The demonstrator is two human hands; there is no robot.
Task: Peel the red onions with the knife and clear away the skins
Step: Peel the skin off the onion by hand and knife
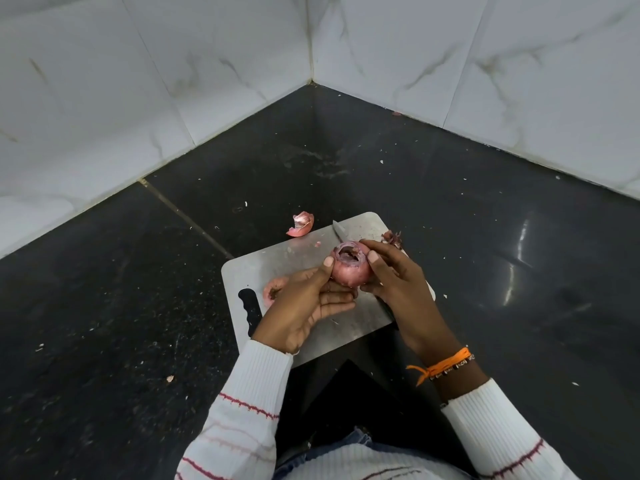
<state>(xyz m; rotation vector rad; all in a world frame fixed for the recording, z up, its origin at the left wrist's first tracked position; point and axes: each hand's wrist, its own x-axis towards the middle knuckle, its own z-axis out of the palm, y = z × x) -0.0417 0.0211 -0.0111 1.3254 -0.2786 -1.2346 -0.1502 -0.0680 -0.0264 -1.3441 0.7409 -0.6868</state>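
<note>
gripping one onion (350, 268) in two hands; two skins, one knife (341, 230).

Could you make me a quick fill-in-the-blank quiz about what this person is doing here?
1. Both hands, the left hand and the right hand, hold a red ____ over the steel cutting board.
2. The knife lies on the ____, behind the hands.
3. A loose piece of onion skin lies on the dark ____, just off the board's far-left edge.

Missing words: onion; cutting board; countertop
</note>
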